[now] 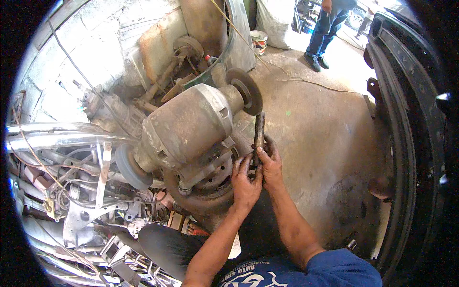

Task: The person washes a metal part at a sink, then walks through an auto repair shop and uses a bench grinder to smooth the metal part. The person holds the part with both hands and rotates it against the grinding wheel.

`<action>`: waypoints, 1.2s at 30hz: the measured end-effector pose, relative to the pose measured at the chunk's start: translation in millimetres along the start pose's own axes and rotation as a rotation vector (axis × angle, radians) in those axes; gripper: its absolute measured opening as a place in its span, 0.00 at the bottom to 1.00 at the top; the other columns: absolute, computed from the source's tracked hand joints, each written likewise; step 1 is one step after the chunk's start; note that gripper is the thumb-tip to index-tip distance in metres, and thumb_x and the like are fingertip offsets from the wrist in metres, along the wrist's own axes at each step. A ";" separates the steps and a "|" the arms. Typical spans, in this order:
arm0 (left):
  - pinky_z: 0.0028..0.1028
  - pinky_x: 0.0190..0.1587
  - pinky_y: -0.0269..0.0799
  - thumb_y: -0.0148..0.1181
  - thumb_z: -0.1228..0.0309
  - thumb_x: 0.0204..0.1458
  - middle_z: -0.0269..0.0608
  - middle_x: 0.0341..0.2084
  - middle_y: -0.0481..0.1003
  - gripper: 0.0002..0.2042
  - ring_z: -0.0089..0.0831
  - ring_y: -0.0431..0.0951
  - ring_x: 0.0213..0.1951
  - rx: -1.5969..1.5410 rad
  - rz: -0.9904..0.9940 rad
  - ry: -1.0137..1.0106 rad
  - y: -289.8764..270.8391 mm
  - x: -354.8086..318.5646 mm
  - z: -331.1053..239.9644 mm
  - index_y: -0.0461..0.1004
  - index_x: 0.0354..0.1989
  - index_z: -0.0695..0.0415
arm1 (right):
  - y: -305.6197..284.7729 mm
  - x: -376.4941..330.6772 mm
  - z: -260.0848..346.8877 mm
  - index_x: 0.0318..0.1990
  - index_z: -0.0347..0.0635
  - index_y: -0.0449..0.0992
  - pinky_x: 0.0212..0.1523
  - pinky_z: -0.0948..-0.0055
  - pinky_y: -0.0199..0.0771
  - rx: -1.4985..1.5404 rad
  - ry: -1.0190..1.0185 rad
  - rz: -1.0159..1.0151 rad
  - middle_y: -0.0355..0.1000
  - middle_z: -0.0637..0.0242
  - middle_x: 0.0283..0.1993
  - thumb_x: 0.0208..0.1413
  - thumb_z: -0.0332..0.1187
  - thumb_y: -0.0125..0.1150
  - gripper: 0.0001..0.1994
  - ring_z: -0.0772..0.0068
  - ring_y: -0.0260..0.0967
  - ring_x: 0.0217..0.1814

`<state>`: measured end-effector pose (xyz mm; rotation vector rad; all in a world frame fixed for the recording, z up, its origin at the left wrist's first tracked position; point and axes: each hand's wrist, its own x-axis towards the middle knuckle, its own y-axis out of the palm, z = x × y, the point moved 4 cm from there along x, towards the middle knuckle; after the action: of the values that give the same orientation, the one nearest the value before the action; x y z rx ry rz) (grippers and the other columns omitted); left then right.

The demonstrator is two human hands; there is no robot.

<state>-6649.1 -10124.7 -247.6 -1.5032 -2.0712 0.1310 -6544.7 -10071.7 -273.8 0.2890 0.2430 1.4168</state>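
Note:
A dark, greasy metal rod (259,128) stands nearly upright in both my hands. My right hand (271,167) is closed round its lower part, the thumb pressed on it. My left hand (247,179) grips the rod's lower end from the left, with blackened fingertips. The rod's upper end is at the lower edge of the dark round wheel (252,92) on the right of a grey bench grinder (189,126); I cannot tell whether they touch. A second, grey wheel (133,166) sits at the grinder's left end.
Piled metal parts (91,205) and a shiny pipe (57,136) crowd the left. A tyre (193,203) lies under the grinder. A black vehicle part (406,143) stands along the right. Far off are a bucket (259,39), a white sack (273,21) and a person in jeans (327,31).

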 end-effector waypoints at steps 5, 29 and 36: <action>0.42 0.52 0.75 0.65 0.71 0.55 0.58 0.45 0.80 0.22 0.53 0.81 0.48 -0.018 0.067 -0.148 0.6 8.3 9.9 0.72 0.58 0.64 | 10.3 -1.4 2.4 0.70 0.36 0.60 0.52 0.71 0.74 0.136 0.113 0.041 0.70 0.64 0.50 0.61 0.28 0.63 0.30 0.72 0.69 0.50; 0.43 0.44 0.77 0.59 0.70 0.60 0.62 0.36 0.80 0.14 0.57 0.82 0.43 -0.174 0.075 -0.233 8.8 29.9 3.3 0.76 0.50 0.65 | 10.1 18.0 13.9 0.63 0.38 0.66 0.39 0.71 0.73 -0.068 0.060 0.001 0.71 0.64 0.40 0.57 0.25 0.67 0.27 0.72 0.69 0.40; 0.43 0.45 0.76 0.60 0.70 0.60 0.62 0.38 0.80 0.14 0.57 0.82 0.43 -0.194 0.080 -0.177 17.7 62.5 -1.6 0.76 0.50 0.64 | 11.9 47.8 26.8 0.63 0.39 0.67 0.40 0.72 0.73 -0.118 0.008 0.011 0.71 0.65 0.41 0.57 0.26 0.66 0.25 0.72 0.69 0.41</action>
<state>-6646.1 -10062.5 -229.1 -1.7478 -2.2160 0.0996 -6540.2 -10024.3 -244.4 0.1880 0.1637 1.4371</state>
